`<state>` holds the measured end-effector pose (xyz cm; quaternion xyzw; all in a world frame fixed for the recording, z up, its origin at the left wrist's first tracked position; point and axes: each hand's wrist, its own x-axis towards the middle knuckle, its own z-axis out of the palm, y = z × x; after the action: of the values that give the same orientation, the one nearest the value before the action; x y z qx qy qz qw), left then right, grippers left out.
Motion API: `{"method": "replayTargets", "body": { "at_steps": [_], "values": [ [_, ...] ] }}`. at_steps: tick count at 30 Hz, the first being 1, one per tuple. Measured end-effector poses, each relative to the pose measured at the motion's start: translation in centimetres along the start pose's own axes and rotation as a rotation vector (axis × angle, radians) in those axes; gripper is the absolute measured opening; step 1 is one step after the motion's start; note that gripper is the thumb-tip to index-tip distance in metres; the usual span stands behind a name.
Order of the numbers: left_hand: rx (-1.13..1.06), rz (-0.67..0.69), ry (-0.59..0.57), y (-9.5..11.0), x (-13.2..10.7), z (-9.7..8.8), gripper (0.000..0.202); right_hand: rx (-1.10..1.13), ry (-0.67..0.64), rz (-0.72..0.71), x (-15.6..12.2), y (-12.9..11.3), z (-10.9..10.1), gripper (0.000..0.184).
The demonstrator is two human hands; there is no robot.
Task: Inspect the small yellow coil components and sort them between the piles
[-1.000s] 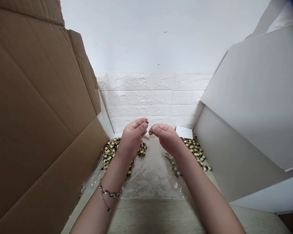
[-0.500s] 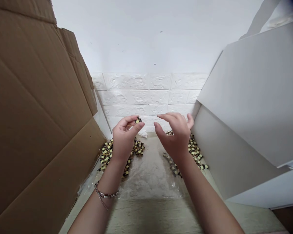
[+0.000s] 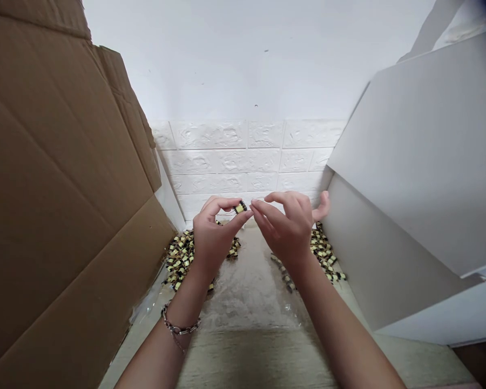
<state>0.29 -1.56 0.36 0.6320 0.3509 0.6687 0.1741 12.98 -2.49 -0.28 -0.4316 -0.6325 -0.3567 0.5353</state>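
Evidently, in the head view, the left hand (image 3: 214, 232) pinches a small yellow-and-black block-shaped component (image 3: 240, 207) between thumb and forefinger, and a light yet firm hold on its sides should leave the end facing the right hand (image 3: 287, 227) accessible. The right thumb and forefinger are close together just beside that end; whether they grip anything fine is too small to tell, so short, careful fingertip movements seem best. The component sits between both hands, raised off the transparent plastic sheet (image 3: 249, 292) on the table.
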Motion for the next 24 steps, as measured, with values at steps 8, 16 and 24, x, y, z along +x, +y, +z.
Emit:
{"method": "replayTargets", "body": {
  "at_steps": [8,16,24],
  "values": [
    [0.051,0.070,-0.002,0.2,0.0,0.0,0.017,-0.004,-0.040,0.014,-0.2,-0.3,0.3,0.010],
    [0.028,0.041,0.013,0.0,-0.1,0.0,0.017,0.052,-0.071,0.039,-0.6,-0.9,0.6,0.012],
    [-0.079,-0.031,0.011,-0.5,-0.1,0.1,0.018,0.149,-0.098,0.194,-0.5,-1.8,0.7,0.018]
  ]
}}
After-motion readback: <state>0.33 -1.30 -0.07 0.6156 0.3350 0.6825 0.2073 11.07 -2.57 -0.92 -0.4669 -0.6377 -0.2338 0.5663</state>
